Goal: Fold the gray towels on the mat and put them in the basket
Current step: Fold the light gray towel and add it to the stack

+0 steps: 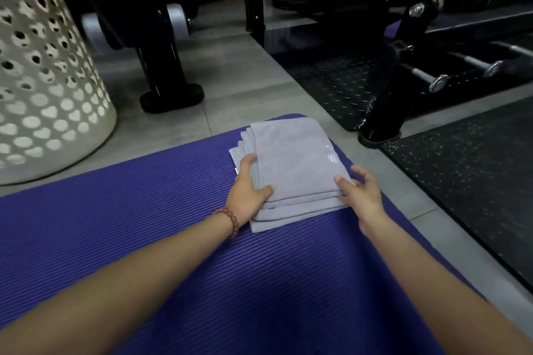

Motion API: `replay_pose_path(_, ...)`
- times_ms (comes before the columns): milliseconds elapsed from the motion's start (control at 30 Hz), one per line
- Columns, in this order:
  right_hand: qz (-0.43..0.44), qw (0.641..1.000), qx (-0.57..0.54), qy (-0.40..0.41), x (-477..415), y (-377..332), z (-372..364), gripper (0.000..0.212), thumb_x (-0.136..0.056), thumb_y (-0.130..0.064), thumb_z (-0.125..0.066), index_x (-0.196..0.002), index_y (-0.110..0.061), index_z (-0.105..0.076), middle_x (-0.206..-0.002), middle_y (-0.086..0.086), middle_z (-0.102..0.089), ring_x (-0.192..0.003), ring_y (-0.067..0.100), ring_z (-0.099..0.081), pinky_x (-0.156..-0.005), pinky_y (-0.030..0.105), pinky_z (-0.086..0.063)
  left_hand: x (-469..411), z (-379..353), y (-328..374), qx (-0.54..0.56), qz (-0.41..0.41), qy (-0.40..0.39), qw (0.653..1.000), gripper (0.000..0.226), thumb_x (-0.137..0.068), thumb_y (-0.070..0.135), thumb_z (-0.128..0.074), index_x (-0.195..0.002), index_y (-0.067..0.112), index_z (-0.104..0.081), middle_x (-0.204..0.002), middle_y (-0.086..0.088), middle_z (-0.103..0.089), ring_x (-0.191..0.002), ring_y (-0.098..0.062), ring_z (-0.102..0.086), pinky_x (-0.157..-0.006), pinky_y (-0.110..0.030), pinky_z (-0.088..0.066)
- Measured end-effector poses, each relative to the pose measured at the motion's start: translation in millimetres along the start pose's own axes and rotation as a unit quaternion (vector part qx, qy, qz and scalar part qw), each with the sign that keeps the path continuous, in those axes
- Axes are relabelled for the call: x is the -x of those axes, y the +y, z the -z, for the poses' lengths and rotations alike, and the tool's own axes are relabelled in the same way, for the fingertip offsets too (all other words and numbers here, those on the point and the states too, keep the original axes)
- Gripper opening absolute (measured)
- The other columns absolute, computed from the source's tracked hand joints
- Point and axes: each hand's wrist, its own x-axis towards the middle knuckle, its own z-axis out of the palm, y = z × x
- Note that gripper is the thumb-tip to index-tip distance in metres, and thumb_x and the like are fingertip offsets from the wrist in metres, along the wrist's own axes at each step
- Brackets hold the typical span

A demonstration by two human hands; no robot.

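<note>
A stack of folded gray towels (294,158) is laid on a purple exercise mat (115,225), close to the mat's far right corner, with the layers slightly fanned out along the stack's left side. The stack is gripped at its near left edge by the left hand (248,187): the thumb (264,192) is laid on the top towel and the fingers are tucked in against the layered side. The near right corner is held by the right hand (360,193), its thumb (343,184) pressed on top and its fingers (362,173) curled against the right edge; whether they reach under the stack cannot be told. A bead bracelet (232,219) is worn on the left wrist. A white perforated basket (43,81) is stood on the gray floor (230,75), well to the left of the stack and just beyond the mat's far edge. Black gym equipment (161,60) is seen behind.
</note>
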Motion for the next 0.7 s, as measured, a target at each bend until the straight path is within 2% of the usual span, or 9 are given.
replay_pose_path(67,0.021,1.000,0.016,0.000,5,-1,-3,0.038,-0.090,-0.011,-0.061,-0.126,-0.017,-0.050,-0.101,-0.003,-0.057,-0.083,0.006,-0.056,-0.066,0.017,-0.046,5,-1,2,0.010,-0.020,-0.003,1.000,0.048,-0.085,0.005,-0.060,-0.121,0.030,-0.040,-0.126,-0.005,-0.049,-0.070,0.006,-0.058,-0.062,-0.013,-0.048)
replay_pose_path(133,0.027,1.000,0.011,-0.005,8,-1,-2,0.034,-0.091,-0.009,-0.059,-0.123,-0.019,-0.053,-0.097,-0.006,-0.057,-0.080,0.005,-0.056,-0.063,0.016,-0.045,13,-2,3,0.011,-0.037,-0.005,0.999,0.044,-0.085,0.001,-0.056,-0.116,0.030,-0.044,-0.126,-0.006,-0.048,-0.073,0.006,-0.058,-0.060,-0.008,-0.046)
replay_pose_path(267,0.054,0.997,0.043,-0.023,15,1,-2,0.033,-0.092,-0.005,-0.054,-0.122,-0.020,-0.058,-0.098,-0.016,-0.055,-0.082,0.005,-0.055,-0.067,0.016,-0.045,33,-7,-3,0.045,-0.032,0.011,0.998,0.042,-0.085,-0.001,-0.056,-0.116,0.025,-0.044,-0.126,-0.002,-0.048,-0.116,-0.015,-0.050,-0.096,-0.018,-0.039)
replay_pose_path(433,0.079,0.990,0.111,0.036,17,2,-12,0.033,-0.093,-0.005,-0.053,-0.121,-0.019,-0.061,-0.128,0.003,-0.055,-0.109,0.019,-0.054,-0.095,0.033,-0.048,38,-9,-1,0.020,-0.002,0.005,1.000,0.043,-0.087,0.007,-0.058,-0.124,0.021,-0.044,-0.128,-0.004,-0.048,-0.118,-0.018,-0.048,-0.100,-0.022,-0.035)
replay_pose_path(467,0.101,0.975,0.186,0.068,19,2,-17,0.034,-0.093,-0.006,-0.051,-0.124,-0.017,-0.060,-0.132,0.007,-0.052,-0.115,0.023,-0.052,-0.099,0.035,-0.045,38,-8,1,-0.005,0.019,0.001,1.000,0.044,-0.087,0.012,-0.059,-0.127,0.023,-0.043,-0.127,-0.007,-0.049,-0.110,-0.020,-0.052,-0.094,-0.023,-0.039)
replay_pose_path(533,0.177,0.887,0.413,0.102,32,4,-26,0.038,-0.096,-0.014,-0.045,-0.134,-0.019,-0.051,-0.144,0.009,-0.038,-0.129,0.027,-0.039,-0.105,0.040,-0.033,44,-4,5,-0.106,0.058,-0.023,0.992,0.048,-0.089,0.025,-0.057,-0.132,0.027,-0.037,-0.119,-0.009,-0.052,-0.090,-0.021,-0.056,-0.079,-0.027,-0.044)
replay_pose_path(600,0.215,0.805,0.552,0.032,47,10,-32,0.044,-0.101,-0.025,-0.034,-0.144,-0.026,-0.033,-0.156,0.005,-0.018,-0.141,0.025,-0.019,-0.113,0.044,-0.019,54,2,6,-0.186,0.075,-0.072,0.977,0.049,-0.093,0.033,-0.050,-0.137,0.030,-0.030,-0.113,-0.009,-0.056,-0.084,-0.020,-0.055,-0.072,-0.028,-0.041)
replay_pose_path(667,0.170,0.776,0.606,-0.048,63,15,-33,0.048,-0.102,-0.032,-0.025,-0.149,-0.031,-0.017,-0.159,-0.001,-0.003,-0.146,0.025,-0.001,-0.116,0.047,-0.007,65,11,8,-0.187,0.081,-0.123,0.971,0.051,-0.095,0.030,-0.048,-0.141,0.027,-0.026,-0.109,-0.008,-0.058,-0.085,-0.020,-0.055,-0.069,-0.025,-0.038)
replay_pose_path(700,0.160,0.771,0.613,-0.067,70,13,-32,0.048,-0.102,-0.033,-0.025,-0.149,-0.030,-0.017,-0.159,-0.002,-0.005,-0.146,0.025,-0.001,-0.116,0.047,-0.006,71,18,10,-0.189,0.074,-0.150,0.968,0.053,-0.095,0.026,-0.050,-0.143,0.023,-0.027,-0.107,-0.008,-0.058,-0.087,-0.020,-0.055,-0.068,-0.023,-0.037)
